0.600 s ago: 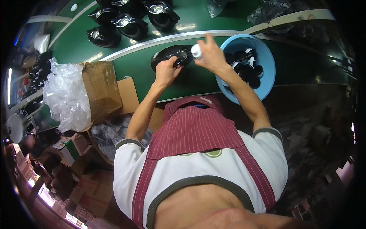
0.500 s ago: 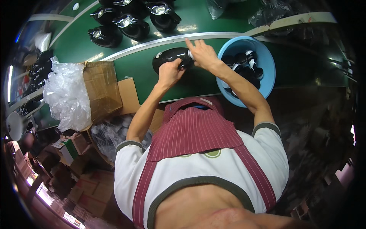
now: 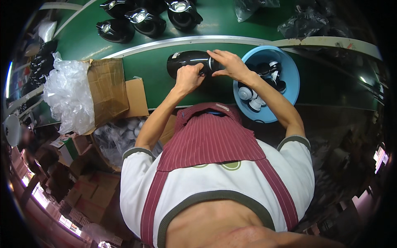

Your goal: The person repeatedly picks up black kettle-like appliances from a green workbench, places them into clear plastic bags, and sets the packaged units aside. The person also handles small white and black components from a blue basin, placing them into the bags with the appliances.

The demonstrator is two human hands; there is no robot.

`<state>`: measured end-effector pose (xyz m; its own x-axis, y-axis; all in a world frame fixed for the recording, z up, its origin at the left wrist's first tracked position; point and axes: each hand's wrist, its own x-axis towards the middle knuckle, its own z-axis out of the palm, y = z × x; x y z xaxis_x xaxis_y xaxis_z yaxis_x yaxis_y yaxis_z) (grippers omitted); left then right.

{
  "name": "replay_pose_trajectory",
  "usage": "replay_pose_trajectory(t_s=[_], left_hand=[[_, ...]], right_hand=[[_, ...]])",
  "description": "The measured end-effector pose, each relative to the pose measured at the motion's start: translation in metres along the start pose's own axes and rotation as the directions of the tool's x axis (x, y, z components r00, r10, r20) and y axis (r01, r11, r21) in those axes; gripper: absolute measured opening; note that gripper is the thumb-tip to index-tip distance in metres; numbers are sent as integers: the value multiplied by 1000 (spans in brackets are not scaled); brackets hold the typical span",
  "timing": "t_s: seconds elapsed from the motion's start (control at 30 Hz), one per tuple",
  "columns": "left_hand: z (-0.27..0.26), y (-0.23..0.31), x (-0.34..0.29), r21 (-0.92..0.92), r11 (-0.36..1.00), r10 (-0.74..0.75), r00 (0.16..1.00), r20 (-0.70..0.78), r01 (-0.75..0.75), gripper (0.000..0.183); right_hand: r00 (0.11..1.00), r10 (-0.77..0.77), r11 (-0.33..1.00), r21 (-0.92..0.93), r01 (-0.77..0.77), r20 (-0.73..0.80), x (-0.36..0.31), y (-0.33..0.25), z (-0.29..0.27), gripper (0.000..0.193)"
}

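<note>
A glossy black jug (image 3: 186, 59) lies on its side across the green bench, mouth end toward the right. My left hand (image 3: 189, 78) is closed on its near side, close to the mouth; the part inside the fist is hidden. Around the mouth end, my right hand (image 3: 232, 66) curls its fingers and thumb over a dark lid (image 3: 217, 64) with a pale ring at its edge. Most of that lid is covered by the hand. Beneath my right forearm stands a light-blue tub (image 3: 292, 68) holding several black-and-white lids (image 3: 245, 93).
Several black jugs (image 3: 145, 24) stand open-mouthed beyond the metal rail (image 3: 182, 40). To the left sits a cardboard box (image 3: 108, 89) stuffed with clear plastic bags (image 3: 68, 97). Dark items in clear bags (image 3: 306, 25) lie at the far right.
My right hand has gone from a pointed finger beside the white piece to fingers wrapped over the lid at the mouth. My left hand keeps its hold. The view has shifted slightly.
</note>
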<state>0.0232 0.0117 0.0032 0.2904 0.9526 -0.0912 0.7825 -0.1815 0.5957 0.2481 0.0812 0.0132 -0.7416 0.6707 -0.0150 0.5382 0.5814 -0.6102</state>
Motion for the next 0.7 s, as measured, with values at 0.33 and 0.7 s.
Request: replay_pose_trajectory(t_s=[0.33,0.7], left_hand=[[-2,1,-2,18,1000,-4,999,45,3,19],[9,-10,-18,6,999,42,996,-80,-41,19]], right_hand=[[430,576,255,347,-902,695,13,15,-1,116],[614,661,577,232,-783,430,8,-1,-9,84]])
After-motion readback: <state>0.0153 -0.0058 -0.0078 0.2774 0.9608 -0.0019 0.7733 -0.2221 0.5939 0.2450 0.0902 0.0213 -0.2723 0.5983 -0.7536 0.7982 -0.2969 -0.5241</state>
